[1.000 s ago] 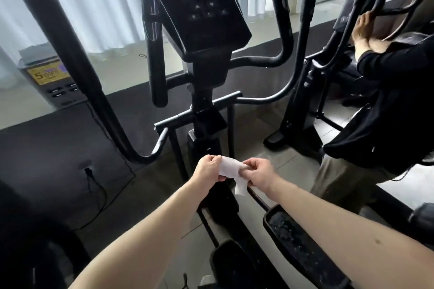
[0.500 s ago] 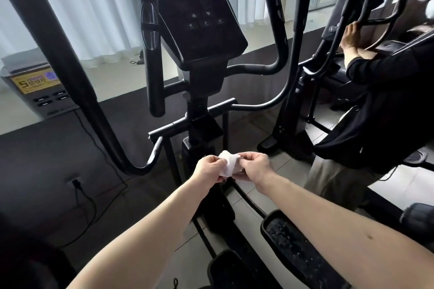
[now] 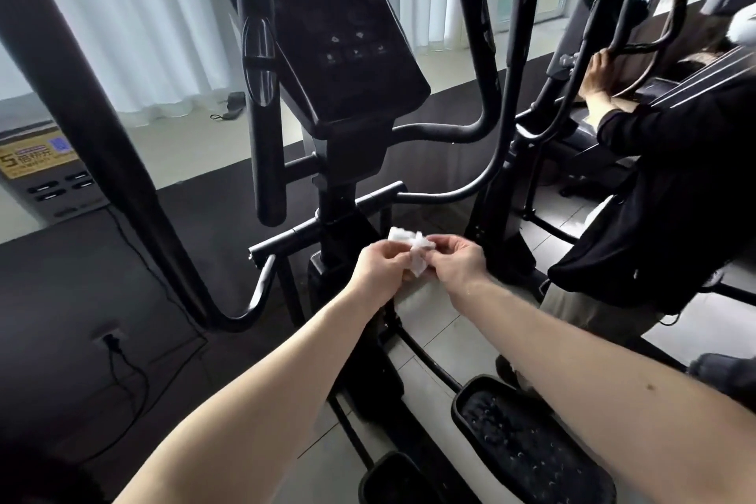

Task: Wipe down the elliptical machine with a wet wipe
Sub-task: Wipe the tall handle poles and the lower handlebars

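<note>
A black elliptical machine fills the middle of the view, with its console [image 3: 339, 33] tilted toward me, a left upright handle [image 3: 262, 102] and a right curved handle [image 3: 478, 65]. Below the console, in front of the centre post, a small crumpled white wet wipe [image 3: 413, 248] is pinched between both hands. My left hand [image 3: 382, 270] grips its left side. My right hand [image 3: 456, 262] pinches its right side. The hands nearly touch. A black foot pedal [image 3: 527, 442] lies at the lower right.
A person in a black top [image 3: 671, 192] stands close on the right, one hand on a second machine's handle [image 3: 605, 74]. A thick black swing arm [image 3: 82, 115] crosses the left. A floor socket with cable [image 3: 112, 344] sits at lower left. White curtains hang behind.
The wipe hung partly unfolded between my hands; now it is bunched smaller and my hands are closer together. The view has tipped upward a little toward the console.
</note>
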`<control>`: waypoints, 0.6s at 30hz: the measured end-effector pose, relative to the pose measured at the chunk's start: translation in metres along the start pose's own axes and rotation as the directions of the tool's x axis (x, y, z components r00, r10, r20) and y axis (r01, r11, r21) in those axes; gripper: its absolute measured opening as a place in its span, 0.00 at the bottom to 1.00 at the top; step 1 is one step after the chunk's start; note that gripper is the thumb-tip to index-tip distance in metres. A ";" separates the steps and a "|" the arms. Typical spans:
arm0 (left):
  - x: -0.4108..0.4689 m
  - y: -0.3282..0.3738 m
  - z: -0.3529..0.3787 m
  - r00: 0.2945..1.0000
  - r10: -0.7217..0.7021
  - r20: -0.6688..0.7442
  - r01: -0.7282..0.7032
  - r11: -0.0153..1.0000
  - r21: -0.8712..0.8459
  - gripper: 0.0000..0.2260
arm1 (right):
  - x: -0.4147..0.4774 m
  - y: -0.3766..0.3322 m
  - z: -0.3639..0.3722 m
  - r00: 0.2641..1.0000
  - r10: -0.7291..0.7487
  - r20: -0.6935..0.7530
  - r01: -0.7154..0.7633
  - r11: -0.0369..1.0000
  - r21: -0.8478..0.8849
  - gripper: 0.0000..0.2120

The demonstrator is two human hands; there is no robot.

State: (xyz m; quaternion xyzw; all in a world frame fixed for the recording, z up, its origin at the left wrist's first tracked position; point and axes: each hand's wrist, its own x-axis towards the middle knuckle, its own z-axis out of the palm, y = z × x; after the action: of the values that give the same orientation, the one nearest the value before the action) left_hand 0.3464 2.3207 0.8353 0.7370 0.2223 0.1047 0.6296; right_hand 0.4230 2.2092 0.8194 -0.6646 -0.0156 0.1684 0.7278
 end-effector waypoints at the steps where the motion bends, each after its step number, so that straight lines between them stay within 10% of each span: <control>1: 0.007 0.016 0.003 0.998 0.055 0.009 -0.055 0.998 0.011 0.06 | 0.010 -0.015 0.000 0.999 -0.043 -0.018 0.043 0.999 -0.008 0.08; 18: 0.145 0.306 0.042 0.751 0.566 -0.340 -0.512 0.824 0.243 0.09 | 0.105 -0.284 -0.041 0.699 -0.621 -0.353 0.528 0.782 -0.331 0.11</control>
State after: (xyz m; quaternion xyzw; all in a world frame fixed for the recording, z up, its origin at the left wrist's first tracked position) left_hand 0.5519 2.3174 1.1072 0.7731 0.1296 0.4143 0.4625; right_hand 0.5961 2.1803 1.0696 -0.7170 -0.0740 -0.2272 0.6549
